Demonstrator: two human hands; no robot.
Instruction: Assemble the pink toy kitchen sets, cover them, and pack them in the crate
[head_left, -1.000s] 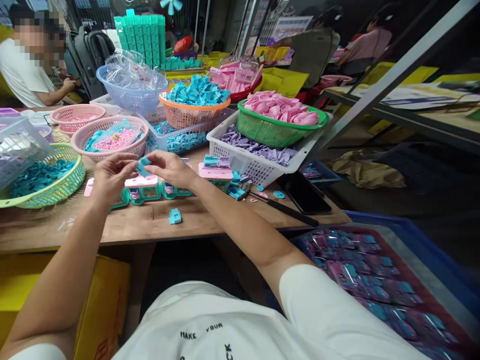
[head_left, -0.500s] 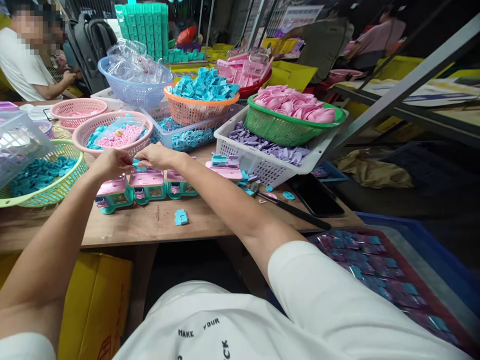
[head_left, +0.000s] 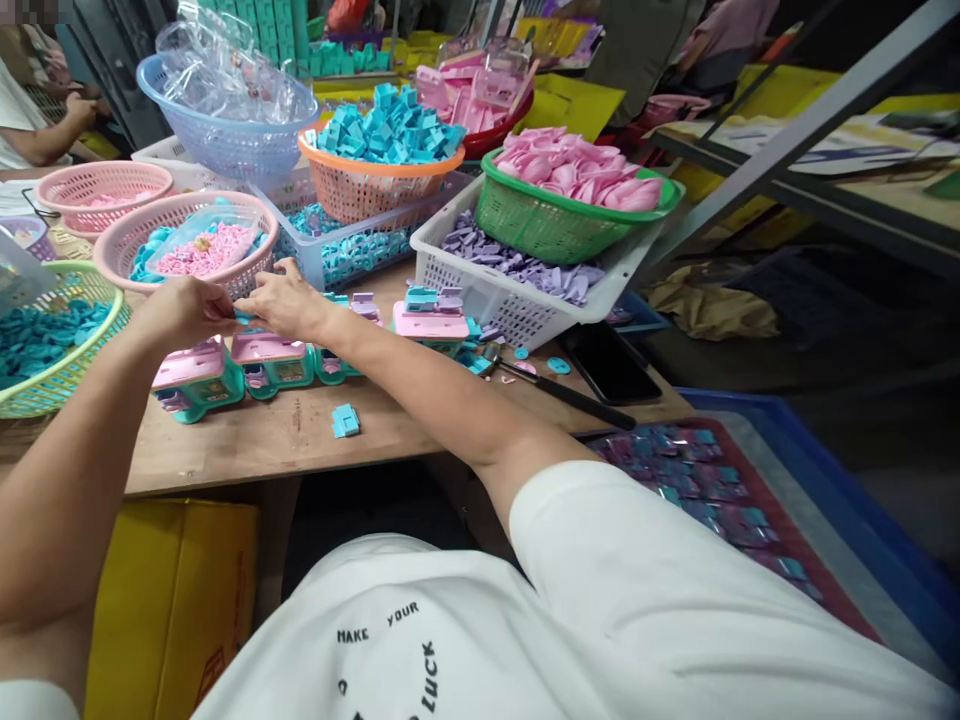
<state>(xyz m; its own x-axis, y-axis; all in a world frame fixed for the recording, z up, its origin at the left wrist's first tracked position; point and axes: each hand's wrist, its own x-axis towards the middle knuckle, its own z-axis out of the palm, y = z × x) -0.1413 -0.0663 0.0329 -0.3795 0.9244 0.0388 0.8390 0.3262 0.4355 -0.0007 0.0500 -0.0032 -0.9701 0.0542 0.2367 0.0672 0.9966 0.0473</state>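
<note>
My left hand (head_left: 187, 312) and my right hand (head_left: 283, 300) meet over a row of small toys with pink tops and teal bases. Between their closed fingertips shows a bit of a blue plastic piece (head_left: 244, 318), mostly hidden. Just beneath is one pink-topped toy (head_left: 271, 350). Left of it stands another pink-topped toy (head_left: 196, 365). Partly behind my right forearm is a third toy (head_left: 330, 366), and a further toy (head_left: 431, 322) carries blue and purple pieces on top. A loose blue part (head_left: 346, 421) lies in front of the row.
Behind the toys stand a pink basket (head_left: 112, 240), an orange basket (head_left: 382, 190), a green basket (head_left: 555, 222) and a white crate (head_left: 517, 318) of purple parts. At right lie a black-handled hammer (head_left: 570, 398) and a phone (head_left: 611, 362). A yellow-green basket (head_left: 75, 375) is at left.
The camera view has shifted, so the table's contents appear further left and mostly higher. Both hands stay close together over the same toy, fingers still closed at the blue piece.
</note>
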